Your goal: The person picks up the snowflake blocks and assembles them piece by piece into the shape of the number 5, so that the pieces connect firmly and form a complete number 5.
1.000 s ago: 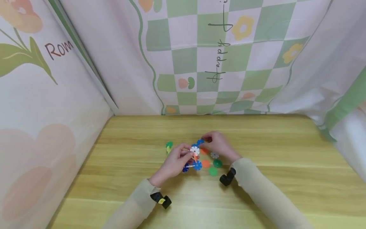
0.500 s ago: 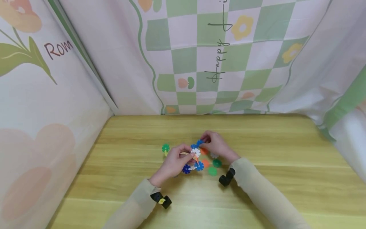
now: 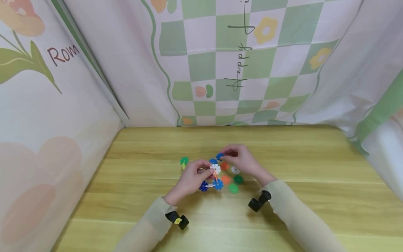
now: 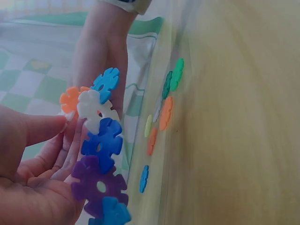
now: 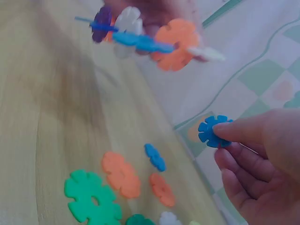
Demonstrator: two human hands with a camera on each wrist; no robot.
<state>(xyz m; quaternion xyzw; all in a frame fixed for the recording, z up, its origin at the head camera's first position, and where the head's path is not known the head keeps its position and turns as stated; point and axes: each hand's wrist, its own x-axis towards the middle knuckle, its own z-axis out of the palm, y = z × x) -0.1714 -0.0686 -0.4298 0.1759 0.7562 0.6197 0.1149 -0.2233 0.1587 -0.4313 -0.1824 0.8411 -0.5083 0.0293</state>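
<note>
My left hand (image 3: pixel 192 177) pinches a white snowflake disc (image 3: pixel 215 169) between thumb and fingers. It belongs to a chain of interlocked notched plastic discs, with an orange disc (image 5: pixel 176 44), a dark blue disc (image 4: pixel 102 144) and a purple disc (image 4: pixel 96 180) among them. A green disc (image 3: pixel 184 161) shows past the left hand on its far side. Part of the chain is hidden by that hand. To the right and slightly farther back, my right hand (image 3: pixel 240 159) pinches a single blue snowflake disc (image 5: pixel 213 132), held apart from the chain.
Loose discs lie on the wooden table (image 3: pixel 283 217) below the hands: light green (image 3: pixel 233 188), dark green (image 3: pixel 238 179), orange (image 3: pixel 225 180), white (image 3: pixel 235 170) and blue (image 5: pixel 154 157) among them. A checkered curtain (image 3: pixel 233 70) hangs behind the table, and a printed white panel (image 3: pixel 56 140) borders its left.
The right wrist and forearm have swung a little to the right, while the fingertips with the blue disc stay nearly in place. The chain in the left hand has tilted slightly.
</note>
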